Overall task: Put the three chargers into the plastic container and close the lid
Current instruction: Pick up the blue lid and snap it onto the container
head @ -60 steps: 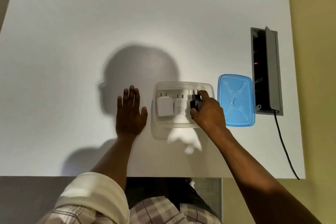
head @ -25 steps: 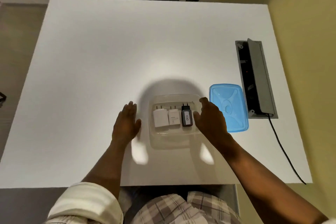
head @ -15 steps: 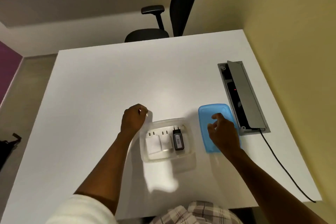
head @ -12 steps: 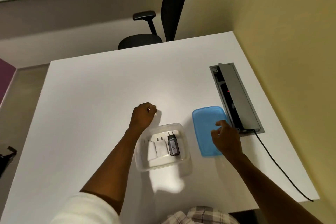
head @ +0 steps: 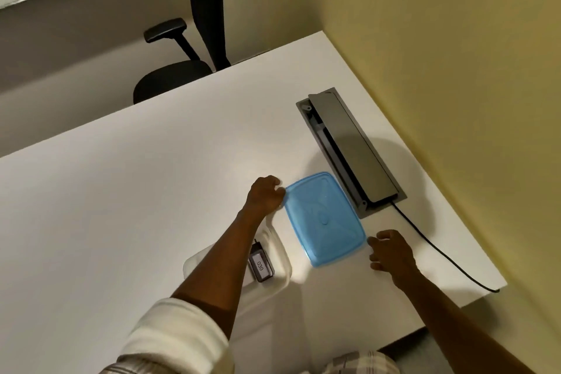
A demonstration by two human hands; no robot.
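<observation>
Item: blue lid, rectangular, with rounded corners. It is laid flat on the white table, toward the right edge, just beside the grey cable box that is set into the tabletop with its flap raised. A black cable is led from that box toward the near right corner of the table.

Item: clear plastic container, uncovered, placed left of the lid and nearer the front edge. It is largely hidden by the left forearm. One black charger with a white label reading 030 is seen inside, against the right wall; the other chargers cannot be made out under the arm.

Item: left hand. It is curled at the far left corner of the lid, fingers bent against its rim; whether the rim is actually pinched cannot be told.

Item: right hand. It is positioned at the near right corner of the lid, fingers loosely bent, fingertips touching the rim; no firm hold is shown.

Item: black office chair, stood beyond the far edge of the table.
</observation>
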